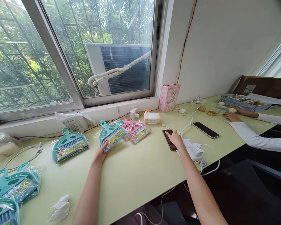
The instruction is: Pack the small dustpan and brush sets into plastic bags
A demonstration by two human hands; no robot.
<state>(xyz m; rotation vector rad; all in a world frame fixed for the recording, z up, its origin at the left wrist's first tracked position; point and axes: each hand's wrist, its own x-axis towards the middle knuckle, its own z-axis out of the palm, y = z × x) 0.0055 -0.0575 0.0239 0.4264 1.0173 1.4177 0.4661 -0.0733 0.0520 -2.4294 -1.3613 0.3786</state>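
Observation:
My left hand [101, 153] grips the lower left edge of a teal mini dustpan and brush set [112, 135] in clear wrap. The thumb lies on its label and the other fingers are hidden beneath. My right hand [175, 140] rests over a dark smartphone [168, 144] lying on the table, fingers stretched out and touching its screen. Just beyond the held set lie wrapped pink dustpan sets [138, 129]. A stack of teal dustpan sets [70, 145] lies to the left, with more teal sets [16, 184] at the near left.
A tissue pack [152, 118] and a pink box [169, 97] stand by the wall. Right of my right hand are a white power strip [194, 151] with cables and a second phone [205, 129]. Another person's hands [233, 116] work at the far right. Crumpled tissue [60, 209] lies near left.

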